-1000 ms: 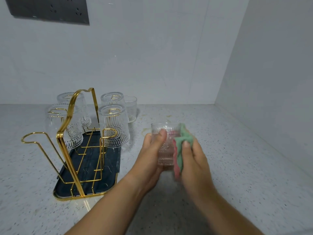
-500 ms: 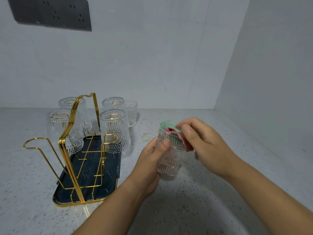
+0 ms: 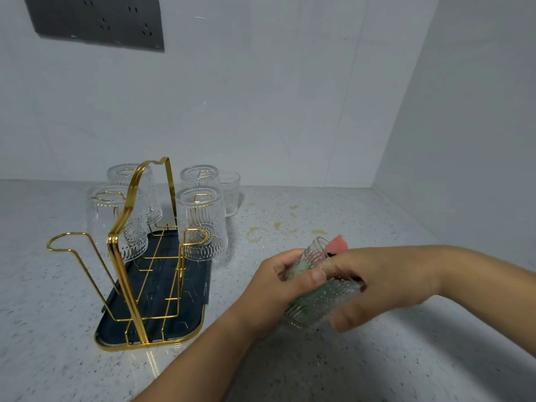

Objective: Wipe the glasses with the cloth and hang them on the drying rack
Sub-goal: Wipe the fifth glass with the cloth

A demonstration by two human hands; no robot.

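Glass (image 3: 322, 297), tilted, in left grip (image 3: 278, 288); cloth (image 3: 338, 244), stuffed inside, in right grip (image 3: 385, 282). Speckled bench (image 3: 319, 367), white corner walls (image 3: 261, 111), dark socket panel (image 3: 95, 21).

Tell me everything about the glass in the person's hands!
The glass is clear, with tiny bumps and ribs near its bottom. It is tilted above the speckled counter, mouth pointing upward. The left hand grips its side. A pink and green cloth is stuffed inside: green shows through the wall, pink pokes out the top. The right hand holds the cloth there, thumb against the glass.
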